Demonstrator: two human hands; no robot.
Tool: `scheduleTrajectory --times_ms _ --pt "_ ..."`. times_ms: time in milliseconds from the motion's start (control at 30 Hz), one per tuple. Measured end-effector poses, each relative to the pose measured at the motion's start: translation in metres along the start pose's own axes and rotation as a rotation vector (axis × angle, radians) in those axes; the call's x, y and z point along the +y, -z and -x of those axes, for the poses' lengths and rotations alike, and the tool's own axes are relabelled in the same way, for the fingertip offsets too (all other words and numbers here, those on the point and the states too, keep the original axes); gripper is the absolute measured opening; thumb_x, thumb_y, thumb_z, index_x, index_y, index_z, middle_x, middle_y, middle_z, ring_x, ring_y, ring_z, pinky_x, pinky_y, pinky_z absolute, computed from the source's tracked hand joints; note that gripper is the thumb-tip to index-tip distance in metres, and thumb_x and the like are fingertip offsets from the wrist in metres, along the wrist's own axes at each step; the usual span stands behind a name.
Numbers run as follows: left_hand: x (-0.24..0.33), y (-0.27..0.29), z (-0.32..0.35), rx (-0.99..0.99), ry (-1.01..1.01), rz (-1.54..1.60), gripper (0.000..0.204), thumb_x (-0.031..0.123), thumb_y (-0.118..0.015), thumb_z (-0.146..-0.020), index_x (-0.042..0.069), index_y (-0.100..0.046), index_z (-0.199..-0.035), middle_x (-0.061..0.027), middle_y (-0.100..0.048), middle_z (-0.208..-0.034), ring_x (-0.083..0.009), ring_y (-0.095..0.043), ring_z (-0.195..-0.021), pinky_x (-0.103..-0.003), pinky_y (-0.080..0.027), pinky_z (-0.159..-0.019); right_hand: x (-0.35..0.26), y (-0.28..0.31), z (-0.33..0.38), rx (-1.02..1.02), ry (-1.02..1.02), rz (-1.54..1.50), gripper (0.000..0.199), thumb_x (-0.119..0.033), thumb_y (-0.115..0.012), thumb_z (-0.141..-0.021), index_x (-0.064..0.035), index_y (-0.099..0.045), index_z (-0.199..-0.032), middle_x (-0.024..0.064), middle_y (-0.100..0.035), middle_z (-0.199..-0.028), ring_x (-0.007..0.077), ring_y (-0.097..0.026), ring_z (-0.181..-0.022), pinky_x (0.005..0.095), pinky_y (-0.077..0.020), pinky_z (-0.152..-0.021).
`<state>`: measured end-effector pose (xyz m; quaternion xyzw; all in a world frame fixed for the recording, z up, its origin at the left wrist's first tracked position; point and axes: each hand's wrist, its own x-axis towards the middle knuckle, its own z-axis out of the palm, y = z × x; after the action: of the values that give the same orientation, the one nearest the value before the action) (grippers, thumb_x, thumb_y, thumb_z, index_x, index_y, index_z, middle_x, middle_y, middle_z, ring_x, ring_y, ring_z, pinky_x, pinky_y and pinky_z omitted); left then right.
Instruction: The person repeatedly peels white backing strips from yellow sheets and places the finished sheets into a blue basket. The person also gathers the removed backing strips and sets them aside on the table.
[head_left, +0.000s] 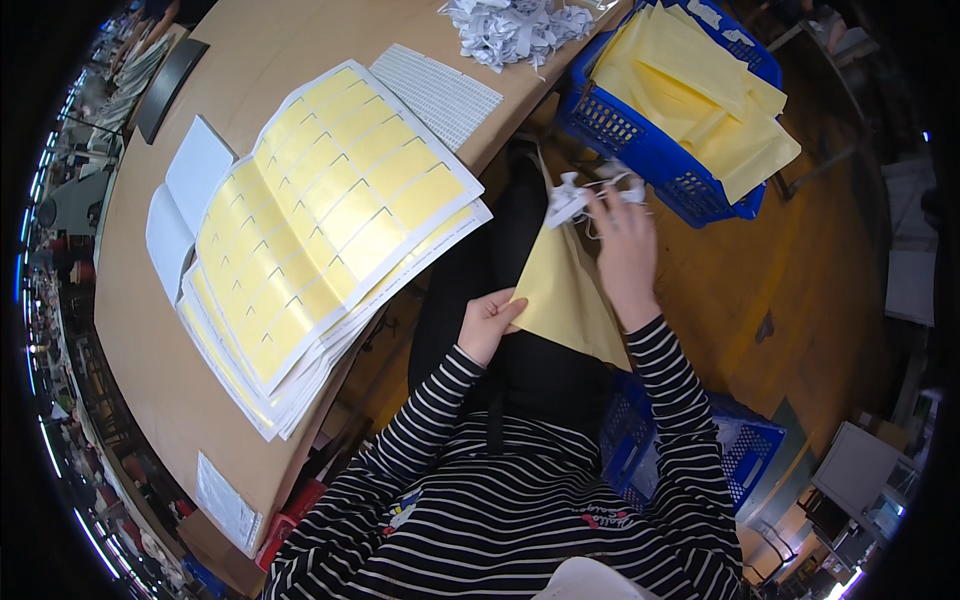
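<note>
Open space right of right hand (629, 255); blue basket (612, 122) (heaped yellow sheets (680, 75)) blocks forward.

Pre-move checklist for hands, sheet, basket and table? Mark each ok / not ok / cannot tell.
1. Left hand pinches the held sheet by its edge: ok.
2. Right hand at the white strips by the sheet's upper end: ok.
3. Right hand's grip on the strips secure: cannot tell.
4. Yellow sheets wholly inside the blue basket: not ok, some hang over its rim.
5. Scrap pile on the table, apart from the label stack: ok.
</note>
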<state>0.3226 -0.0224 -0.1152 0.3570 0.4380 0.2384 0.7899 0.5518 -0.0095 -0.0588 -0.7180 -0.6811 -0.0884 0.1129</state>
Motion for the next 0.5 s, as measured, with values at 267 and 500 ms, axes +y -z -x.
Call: scheduleTrajectory --times_ms 267,500 --pt "-0.006 -0.012 0.026 -0.047 0.061 0.057 0.032 0.016 -0.058 -0.096 -0.003 -0.060 -0.122 -0.0048 -0.070 -0.099 -0.0068 -0.065 -0.087 -0.019 -0.052 -0.075 0.058 0.001 -0.008 0.111 -0.042 0.204 0.056 -0.004 -0.051 -0.084 -0.0215 -0.051 -0.137 0.0021 -0.048 -0.140 0.0258 -0.049 -0.114 0.0441 -0.0368 -0.105" --pt "-0.005 0.000 0.032 0.038 0.040 -0.039 0.029 0.014 -0.058 -0.096 -0.002 -0.061 -0.120 -0.0032 -0.070 -0.097 -0.0052 -0.064 -0.082 -0.018 -0.051 -0.072 0.164 0.016 -0.045 0.246 -0.372 0.388 0.058 -0.006 -0.053 -0.085 -0.0217 -0.046 -0.141 0.0037 -0.048 -0.140 0.0274 -0.052 -0.112 0.0404 -0.0396 -0.102"
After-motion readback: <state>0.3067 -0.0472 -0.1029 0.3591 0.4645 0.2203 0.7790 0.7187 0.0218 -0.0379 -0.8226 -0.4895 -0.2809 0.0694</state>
